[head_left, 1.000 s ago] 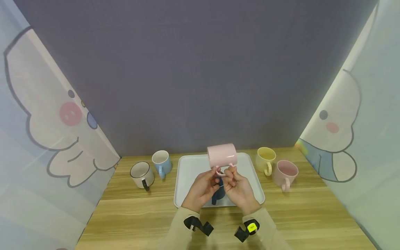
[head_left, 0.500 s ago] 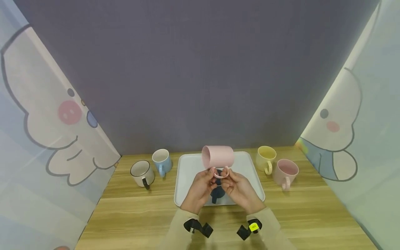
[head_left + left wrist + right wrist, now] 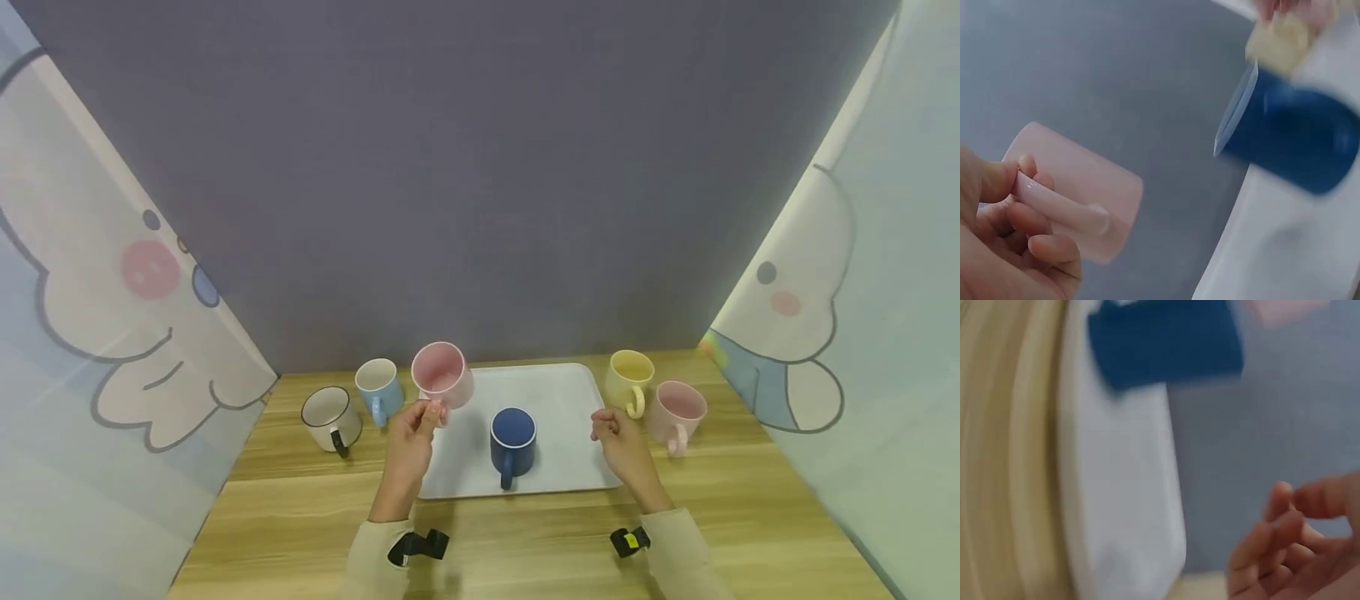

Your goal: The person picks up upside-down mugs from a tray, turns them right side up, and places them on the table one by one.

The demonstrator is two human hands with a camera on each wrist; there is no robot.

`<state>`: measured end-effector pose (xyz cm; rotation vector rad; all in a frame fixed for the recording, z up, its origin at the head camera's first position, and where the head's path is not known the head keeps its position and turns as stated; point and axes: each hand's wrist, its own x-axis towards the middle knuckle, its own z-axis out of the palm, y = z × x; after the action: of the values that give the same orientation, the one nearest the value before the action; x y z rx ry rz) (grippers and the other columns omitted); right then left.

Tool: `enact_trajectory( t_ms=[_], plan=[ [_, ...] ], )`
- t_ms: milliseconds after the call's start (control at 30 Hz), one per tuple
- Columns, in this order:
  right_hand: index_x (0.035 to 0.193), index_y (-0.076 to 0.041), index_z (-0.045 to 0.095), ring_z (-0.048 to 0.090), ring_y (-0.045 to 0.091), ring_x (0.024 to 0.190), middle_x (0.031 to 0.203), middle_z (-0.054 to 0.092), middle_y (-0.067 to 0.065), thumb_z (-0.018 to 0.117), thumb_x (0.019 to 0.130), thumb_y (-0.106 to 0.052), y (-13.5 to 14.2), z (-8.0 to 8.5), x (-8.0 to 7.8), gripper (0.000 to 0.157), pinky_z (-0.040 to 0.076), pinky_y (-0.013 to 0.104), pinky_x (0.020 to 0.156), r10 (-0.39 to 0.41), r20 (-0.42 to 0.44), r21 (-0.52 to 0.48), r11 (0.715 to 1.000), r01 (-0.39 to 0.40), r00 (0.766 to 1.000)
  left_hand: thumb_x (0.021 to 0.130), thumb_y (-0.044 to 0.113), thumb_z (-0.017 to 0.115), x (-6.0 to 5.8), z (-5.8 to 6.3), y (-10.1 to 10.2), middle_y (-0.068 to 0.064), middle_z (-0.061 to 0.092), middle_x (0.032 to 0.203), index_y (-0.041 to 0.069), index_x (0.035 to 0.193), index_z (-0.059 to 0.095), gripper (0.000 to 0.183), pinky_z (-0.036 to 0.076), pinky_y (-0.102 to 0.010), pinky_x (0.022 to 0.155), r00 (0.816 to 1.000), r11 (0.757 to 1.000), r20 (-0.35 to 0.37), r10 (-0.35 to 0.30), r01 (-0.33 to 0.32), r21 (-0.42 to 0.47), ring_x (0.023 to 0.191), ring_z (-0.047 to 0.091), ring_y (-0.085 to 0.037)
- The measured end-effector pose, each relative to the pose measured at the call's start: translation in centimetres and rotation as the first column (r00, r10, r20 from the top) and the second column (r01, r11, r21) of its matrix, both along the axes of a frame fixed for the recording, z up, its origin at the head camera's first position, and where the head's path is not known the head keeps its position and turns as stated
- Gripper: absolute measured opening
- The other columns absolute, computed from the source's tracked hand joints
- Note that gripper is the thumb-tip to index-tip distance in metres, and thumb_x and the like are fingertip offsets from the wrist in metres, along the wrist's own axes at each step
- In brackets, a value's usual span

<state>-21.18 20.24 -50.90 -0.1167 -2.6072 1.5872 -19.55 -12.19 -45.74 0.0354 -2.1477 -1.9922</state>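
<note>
My left hand [image 3: 408, 446] pinches the handle of a pink mug [image 3: 457, 385] between thumb and fingers. The mug is raised over the left back part of the white tray [image 3: 562, 396], its mouth tipped toward the head camera. In the left wrist view that handle [image 3: 1063, 209] runs out from under the thumb. A dark blue mug [image 3: 513, 454] stands upright on the tray, handle to the front. Over the tray's right edge is my right hand [image 3: 628, 454], fingers loosely curled around nothing, as the right wrist view also shows of these fingers [image 3: 1254, 550].
On the wooden table [image 3: 525, 542], a white black-rimmed mug [image 3: 330, 417] and a light blue mug [image 3: 380, 387] stand left of the tray. To its right are a yellow mug [image 3: 628, 375] and another pink mug [image 3: 677, 408]. A grey wall [image 3: 480, 183] closes off the back.
Both hands held the pink mug's handle in the middle; the right hand has let go and moved right. The left hand has carried the mug left and turned it more upright, uncovering the blue mug.
</note>
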Motion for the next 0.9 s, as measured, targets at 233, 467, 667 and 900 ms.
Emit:
enact_trajectory(
  t_ms=[233, 467, 667, 900],
  plan=[
    [0.12, 0.01, 0.058, 0.067, 0.037, 0.097, 0.114, 0.067, 0.028, 0.056, 0.1, -0.016, 5.0, -2.7, 0.2, 0.033, 0.055, 0.051, 0.081, 0.065, 0.132, 0.351, 0.93, -0.108, 0.989, 0.107, 0.019, 0.055, 1.5, -1.5, -4.6, -0.006, 0.059, 0.078, -0.008, 0.096, 0.067, 0.031, 0.045, -0.021, 0.061, 0.99, 0.979, 0.031, 0.137, -0.131, -0.156, 0.066, 0.053, -0.01],
    [0.105, 0.003, 0.065, 0.066, 0.029, 0.09, 0.096, 0.071, 0.014, 0.064, 0.094, -0.012, 6.4, -4.2, -0.1, 0.019, 0.054, 0.048, 0.08, 0.137, 0.156, 0.417, 0.889, -0.191, 0.978, 0.107, 0.019, 0.054, 3.1, -3.9, -7.5, -0.009, 0.062, 0.079, -0.007, 0.097, 0.067, 0.031, 0.048, -0.02, 0.06, 0.976, 0.954, 0.07, 0.205, -0.183, -0.236, 0.063, 0.052, -0.005],
    [0.104, 0.001, 0.065, 0.063, 0.024, 0.087, 0.092, 0.068, 0.009, 0.063, 0.094, -0.01, 6.2, -4.1, -0.3, 0.015, 0.053, 0.045, 0.078, 0.168, 0.152, 0.418, 0.882, -0.218, 0.974, 0.107, 0.026, 0.055, 3.7, -5.4, -8.5, -0.006, 0.059, 0.075, -0.004, 0.097, 0.068, 0.035, 0.044, -0.022, 0.059, 0.952, 0.937, 0.142, 0.27, -0.226, -0.266, 0.063, 0.051, -0.006],
    [0.104, 0.001, 0.062, 0.06, 0.022, 0.083, 0.088, 0.065, 0.006, 0.063, 0.095, -0.013, 6.0, -4.1, -0.3, 0.016, 0.051, 0.041, 0.073, 0.164, 0.154, 0.441, 0.871, -0.216, 0.974, 0.107, 0.025, 0.056, 3.4, -6.9, -9.0, -0.002, 0.056, 0.068, -0.006, 0.097, 0.068, 0.035, 0.041, -0.023, 0.059, 0.941, 0.935, 0.164, 0.295, -0.25, -0.25, 0.061, 0.05, -0.006]
  ],
)
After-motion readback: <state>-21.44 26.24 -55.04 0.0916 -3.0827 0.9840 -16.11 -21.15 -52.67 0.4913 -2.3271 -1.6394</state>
